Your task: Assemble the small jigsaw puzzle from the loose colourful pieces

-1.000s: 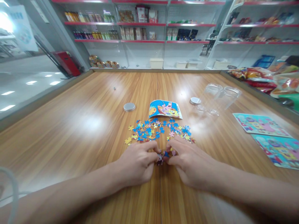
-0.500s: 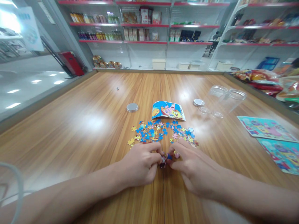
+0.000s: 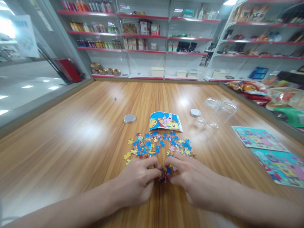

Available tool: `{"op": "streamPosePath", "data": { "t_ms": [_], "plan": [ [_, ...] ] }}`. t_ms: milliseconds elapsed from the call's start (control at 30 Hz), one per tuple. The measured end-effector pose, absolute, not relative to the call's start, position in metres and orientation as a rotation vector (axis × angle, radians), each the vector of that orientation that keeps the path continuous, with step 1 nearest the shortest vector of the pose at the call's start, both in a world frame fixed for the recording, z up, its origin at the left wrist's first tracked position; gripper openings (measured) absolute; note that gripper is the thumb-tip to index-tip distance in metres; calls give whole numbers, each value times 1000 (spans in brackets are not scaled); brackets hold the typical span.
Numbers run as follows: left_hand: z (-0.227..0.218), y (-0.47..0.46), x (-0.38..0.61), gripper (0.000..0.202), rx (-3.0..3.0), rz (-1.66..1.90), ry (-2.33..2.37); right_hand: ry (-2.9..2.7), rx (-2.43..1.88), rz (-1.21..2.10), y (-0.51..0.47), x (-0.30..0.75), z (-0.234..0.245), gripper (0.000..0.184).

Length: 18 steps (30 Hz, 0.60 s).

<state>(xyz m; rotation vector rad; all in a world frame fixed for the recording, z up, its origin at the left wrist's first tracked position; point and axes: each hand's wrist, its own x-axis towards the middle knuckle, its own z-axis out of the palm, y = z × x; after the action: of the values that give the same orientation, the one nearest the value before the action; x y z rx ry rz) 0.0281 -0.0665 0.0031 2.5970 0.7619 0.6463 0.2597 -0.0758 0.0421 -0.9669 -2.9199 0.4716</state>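
Note:
Between my two hands, just above the table seam, are a few small jigsaw puzzle pieces (image 3: pixel 162 179), partly covered by my fingers. My left hand (image 3: pixel 140 179) is closed in a pinch on a dark, multicoloured puzzle piece. A blue puzzle piece (image 3: pixel 169 171) sits in the pinch of my right hand (image 3: pixel 187 175), right beside it. Whether the pieces are joined I cannot tell. Beyond my fingers lies a loose spread of puzzle pieces (image 3: pixel 148 145), mostly blue with some yellow and pink. A curled cartoon picture card (image 3: pixel 166 121) stands behind the spread.
Silver lids (image 3: pixel 129 118) lie left and right of the card. Clear plastic jars (image 3: pixel 224 111) stand at the right, with flat cartoon sheets (image 3: pixel 263 138) nearer. Packaged goods (image 3: pixel 251 90) line the right edge of the wooden table (image 3: pixel 78 133). Stocked shelves (image 3: pixel 144 35) rise behind.
The view has tilted up a little, so everything sits lower and slightly further left in the picture. Both hands keep their pinch on the puzzle pieces, with only small finger shifts.

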Motion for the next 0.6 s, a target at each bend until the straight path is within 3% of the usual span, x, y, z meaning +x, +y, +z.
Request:
{"op": "streamPosePath", "data": {
  "t_ms": [267, 600],
  "plan": [
    [4, -65, 30, 32, 2662, 554, 784, -2919, -861, 295, -71, 260, 33, 16],
    [3, -64, 25, 39, 2710, 589, 744, -2538, -770, 73, -59, 263, 8, 23]
  ]
}}
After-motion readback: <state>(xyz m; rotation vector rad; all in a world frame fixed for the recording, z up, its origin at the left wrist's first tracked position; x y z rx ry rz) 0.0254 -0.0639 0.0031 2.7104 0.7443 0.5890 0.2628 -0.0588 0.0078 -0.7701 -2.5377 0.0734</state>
